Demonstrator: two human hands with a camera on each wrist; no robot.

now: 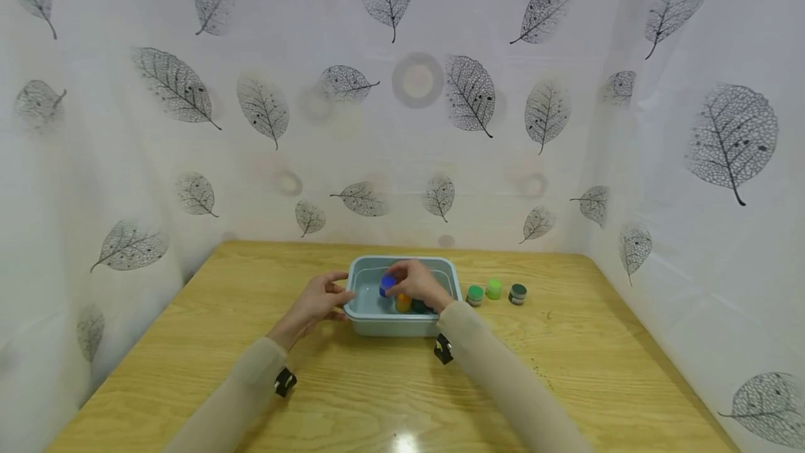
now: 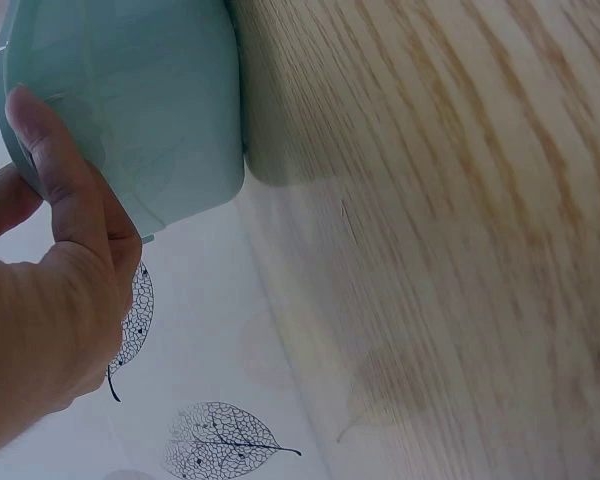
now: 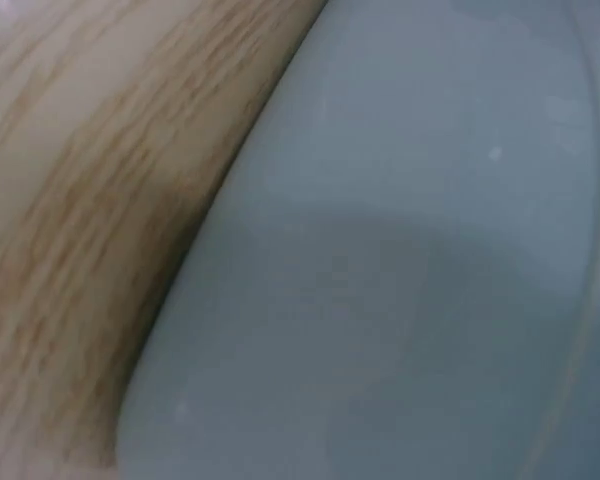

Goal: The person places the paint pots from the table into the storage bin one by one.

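Observation:
A light blue plastic basin [image 1: 390, 328] stands on the wooden table. My left hand [image 1: 319, 303] holds its left rim, the thumb and fingers on either side of the edge; the left wrist view shows the hand [image 2: 75, 250] at the basin wall [image 2: 170, 120]. Inside the basin, my right hand [image 1: 418, 282] pinches a small jar with a blue lid [image 1: 386, 286]. An orange jar [image 1: 403, 303] sits just below these fingers, and a dark green one [image 1: 419, 307] is partly hidden behind the basin's front rim. The basin's outer wall [image 3: 380, 250] fills most of the right wrist view, hiding the right hand.
To the right of the basin stand a green-lidded jar [image 1: 474, 295], a bright green jar [image 1: 494, 289] and a dark-lidded jar [image 1: 518, 293]. Small dark specks [image 1: 536, 369] lie on the table [image 1: 352, 397]. A leaf-patterned curtain [image 1: 402, 145] hangs behind and at both sides.

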